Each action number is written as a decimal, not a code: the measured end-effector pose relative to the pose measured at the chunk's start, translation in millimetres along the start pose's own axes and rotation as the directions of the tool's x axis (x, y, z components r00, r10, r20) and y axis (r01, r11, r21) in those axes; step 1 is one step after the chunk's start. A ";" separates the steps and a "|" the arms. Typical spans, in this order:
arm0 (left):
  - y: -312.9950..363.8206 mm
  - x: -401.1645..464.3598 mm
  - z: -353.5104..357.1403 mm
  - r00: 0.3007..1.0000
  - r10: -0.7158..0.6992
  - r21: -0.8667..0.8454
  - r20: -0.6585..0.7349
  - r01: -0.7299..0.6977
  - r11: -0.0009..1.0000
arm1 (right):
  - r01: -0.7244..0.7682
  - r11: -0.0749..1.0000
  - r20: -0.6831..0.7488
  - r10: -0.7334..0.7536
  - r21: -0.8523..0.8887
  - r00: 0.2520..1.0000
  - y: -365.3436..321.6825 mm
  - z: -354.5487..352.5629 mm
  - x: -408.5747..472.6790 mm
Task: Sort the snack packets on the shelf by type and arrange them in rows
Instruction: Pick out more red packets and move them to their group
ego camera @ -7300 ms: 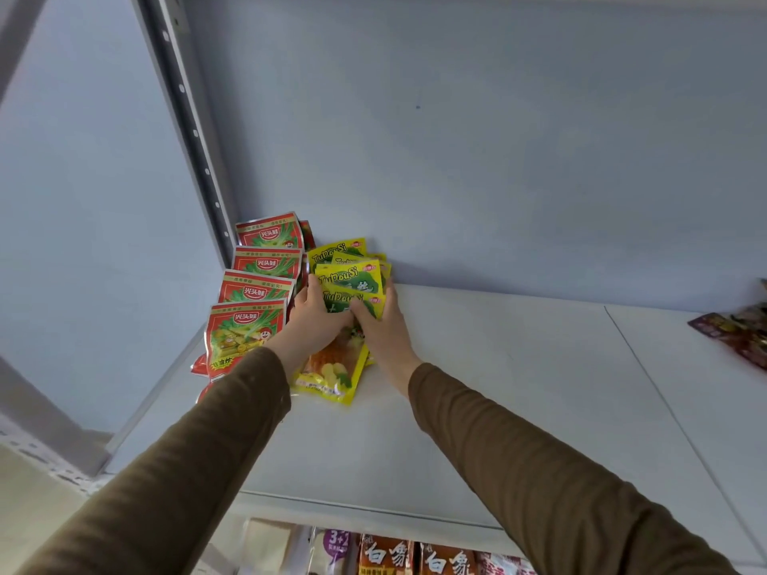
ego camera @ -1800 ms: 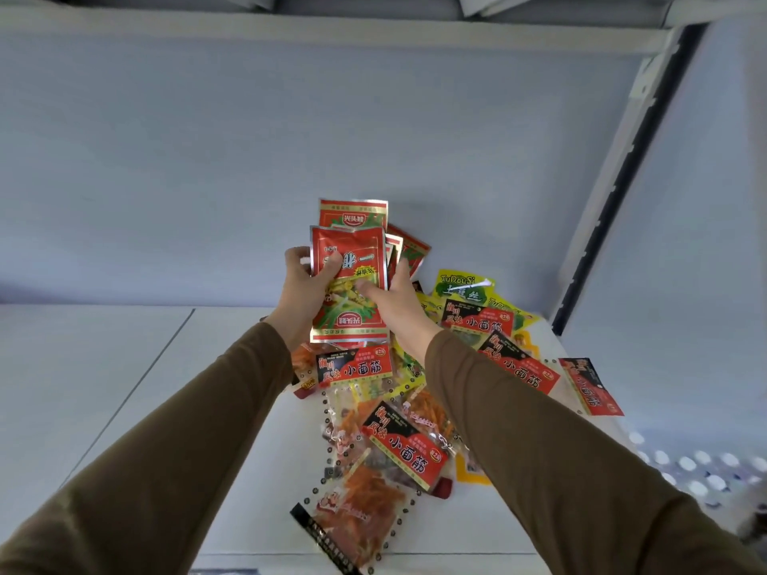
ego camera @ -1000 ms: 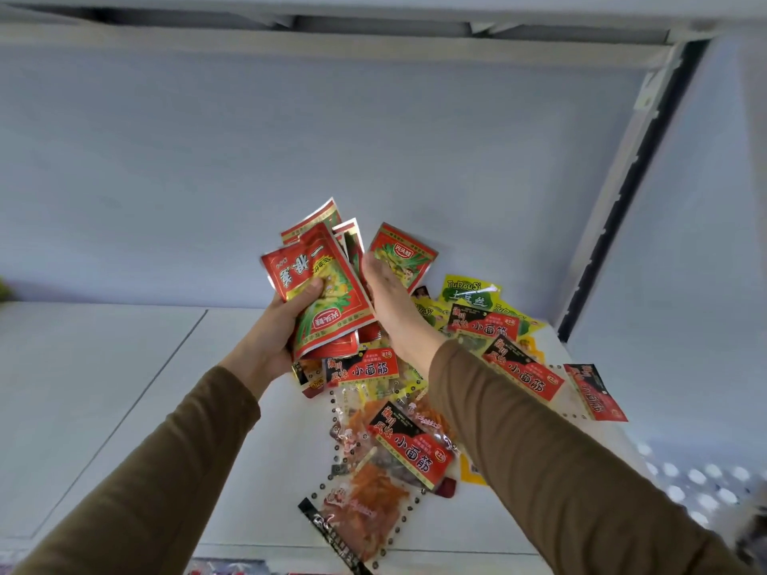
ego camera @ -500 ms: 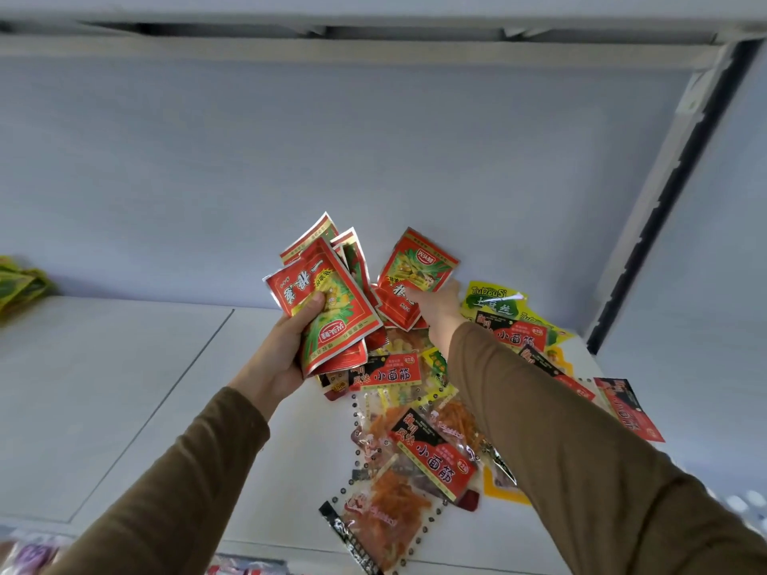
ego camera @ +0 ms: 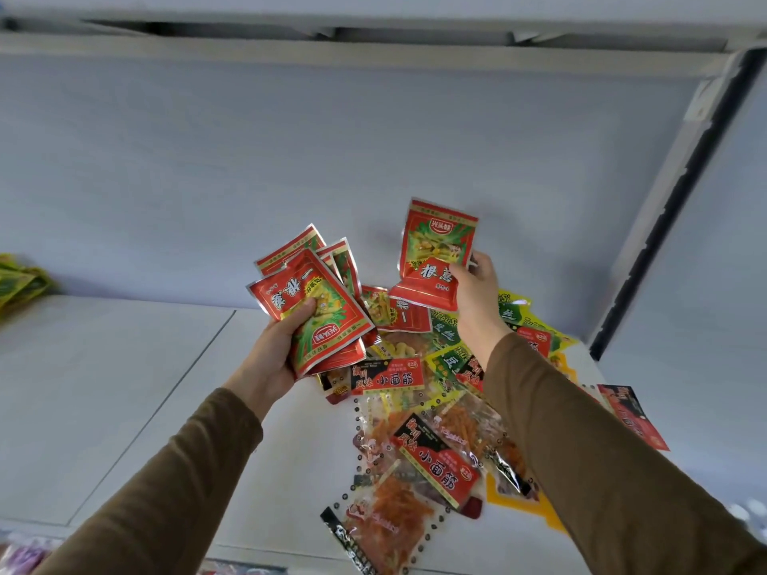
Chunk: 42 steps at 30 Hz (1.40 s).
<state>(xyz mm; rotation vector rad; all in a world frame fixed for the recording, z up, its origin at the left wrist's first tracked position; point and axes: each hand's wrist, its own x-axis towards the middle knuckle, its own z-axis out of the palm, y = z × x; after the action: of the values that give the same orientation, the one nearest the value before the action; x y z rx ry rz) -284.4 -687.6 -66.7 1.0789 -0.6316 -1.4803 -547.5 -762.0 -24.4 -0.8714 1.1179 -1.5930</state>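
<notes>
My left hand [ego camera: 274, 350] grips a fanned stack of red snack packets [ego camera: 315, 300] above the white shelf [ego camera: 124, 408]. My right hand [ego camera: 473, 292] pinches a single red packet [ego camera: 436, 251] by its lower corner, lifted above the mixed pile [ego camera: 415, 408]. The pile lies on the right part of the shelf. It holds black-and-red labelled clear packets [ego camera: 436, 458], yellow-green packets [ego camera: 510, 309] and another red packet [ego camera: 398, 313].
Yellow-green packets [ego camera: 16, 280] lie at the far left edge of the shelf. A black upright post [ego camera: 672, 201] and the side wall close off the right. The shelf's back panel [ego camera: 290, 159] stands behind the pile. More goods show below the shelf's front edge.
My right hand has lifted one red packet up out of the pile and away from the stack. My left hand keeps its fanned stack, nearly still.
</notes>
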 end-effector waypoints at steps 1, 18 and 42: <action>0.0 -0.1 0.6 1.000 -0.004 -0.003 0.000 0.004 1.000 | -0.016 0.999 0.026 0.015 0.035 1.000 -4.7 -0.7 -3.9; -8.4 -31.3 29.2 0.996 0.060 0.046 0.069 -0.063 0.997 | 0.217 0.927 0.301 -0.123 -0.306 0.946 40.2 66.7 -87.7; -7.5 -44.4 -58.4 0.998 -0.023 -0.029 -0.064 0.022 0.999 | 0.096 0.751 0.075 -0.062 -0.654 0.995 35.1 18.3 -37.9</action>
<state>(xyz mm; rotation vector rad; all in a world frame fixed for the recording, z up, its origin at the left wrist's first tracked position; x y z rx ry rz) -239.2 -632.7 -86.4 1.1110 -0.5534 -1.4635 -509.6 -734.1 -52.7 -1.4241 1.6686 -1.2218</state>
